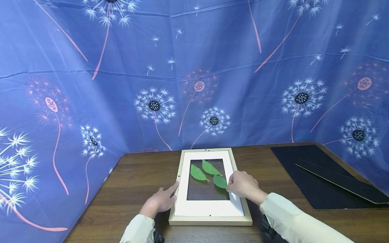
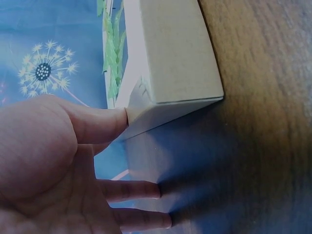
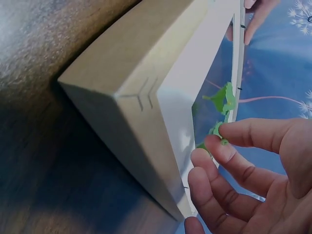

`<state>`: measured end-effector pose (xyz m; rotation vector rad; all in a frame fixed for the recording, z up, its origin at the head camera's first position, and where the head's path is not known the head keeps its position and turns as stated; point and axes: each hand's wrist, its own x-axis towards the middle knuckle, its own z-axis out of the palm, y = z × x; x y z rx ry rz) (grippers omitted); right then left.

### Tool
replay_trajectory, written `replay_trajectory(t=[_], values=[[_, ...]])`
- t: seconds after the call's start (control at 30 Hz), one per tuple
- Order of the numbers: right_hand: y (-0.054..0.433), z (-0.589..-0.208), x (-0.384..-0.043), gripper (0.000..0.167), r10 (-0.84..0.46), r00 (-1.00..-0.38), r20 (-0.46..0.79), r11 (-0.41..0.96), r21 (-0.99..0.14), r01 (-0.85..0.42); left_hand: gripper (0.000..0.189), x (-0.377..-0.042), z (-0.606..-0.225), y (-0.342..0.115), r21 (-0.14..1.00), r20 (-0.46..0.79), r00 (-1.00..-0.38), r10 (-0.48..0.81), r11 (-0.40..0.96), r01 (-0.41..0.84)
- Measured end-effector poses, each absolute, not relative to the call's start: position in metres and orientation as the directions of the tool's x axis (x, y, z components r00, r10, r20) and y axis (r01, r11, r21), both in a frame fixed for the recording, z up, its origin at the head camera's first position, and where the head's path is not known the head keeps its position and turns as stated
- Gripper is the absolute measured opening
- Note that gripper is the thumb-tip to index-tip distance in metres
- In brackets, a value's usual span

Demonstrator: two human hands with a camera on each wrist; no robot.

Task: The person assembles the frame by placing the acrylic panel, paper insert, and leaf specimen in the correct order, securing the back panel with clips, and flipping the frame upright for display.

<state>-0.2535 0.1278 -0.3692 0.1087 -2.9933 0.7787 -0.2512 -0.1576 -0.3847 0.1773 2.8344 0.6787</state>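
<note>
A picture frame (image 1: 210, 221) with a pale wooden border and a white mat (image 1: 209, 208) lies flat on the table. Two green leaves, one on the left (image 1: 198, 172) and one at the top (image 1: 211, 167), show in the mat's dark window. My right hand (image 1: 243, 184) reaches over the frame's right side and pinches a third leaf (image 1: 220, 181) between thumb and finger, low over the window. On the left border, my left hand (image 1: 161, 201) touches the frame with its fingers extended; in the left wrist view its thumb (image 2: 105, 124) is against the frame's side.
To the right on the wooden table (image 1: 136, 182) lies a black board (image 1: 291, 168), with a narrower black panel (image 1: 337, 182) tilted on top of it. Behind the table hangs a blue cloth (image 1: 249, 101) printed with dandelions.
</note>
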Motion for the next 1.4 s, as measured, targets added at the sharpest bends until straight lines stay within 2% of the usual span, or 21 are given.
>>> replay_trajectory(t=[0.47, 0.8, 0.9, 1.1, 1.17, 1.4], values=[[0.115, -0.373, -0.254, 0.048, -0.089, -0.993, 0.077, 0.892, -0.438, -0.114, 0.051, -0.250, -0.382, -0.154, 0.457, -0.180, -0.970, 0.165, 0.887, 0.066], [0.118, -0.369, -0.254, 0.046, -0.117, -0.992, 0.056, 0.911, -0.392, -0.130, 0.050, -0.250, -0.383, -0.153, 0.454, -0.176, -0.971, 0.162, 0.888, 0.065], [0.123, -0.366, -0.254, 0.041, -0.131, -0.989, 0.062, 0.901, -0.409, -0.145, 0.050, -0.250, -0.383, -0.153, 0.453, -0.177, -0.971, 0.159, 0.889, 0.063], [0.140, -0.360, -0.261, 0.011, -0.112, -0.990, 0.090, 0.897, -0.418, -0.140, 0.050, -0.250, -0.383, -0.154, 0.451, -0.176, -0.971, 0.163, 0.890, 0.068], [0.146, -0.360, -0.264, 0.008, -0.101, -0.991, 0.087, 0.898, -0.420, -0.128, 0.051, -0.250, -0.383, -0.155, 0.449, -0.176, -0.970, 0.166, 0.891, 0.071], [0.161, -0.370, -0.268, 0.043, -0.131, -0.989, 0.066, 0.908, -0.393, -0.146, 0.051, -0.250, -0.384, -0.157, 0.455, -0.184, -0.970, 0.159, 0.889, 0.059]])
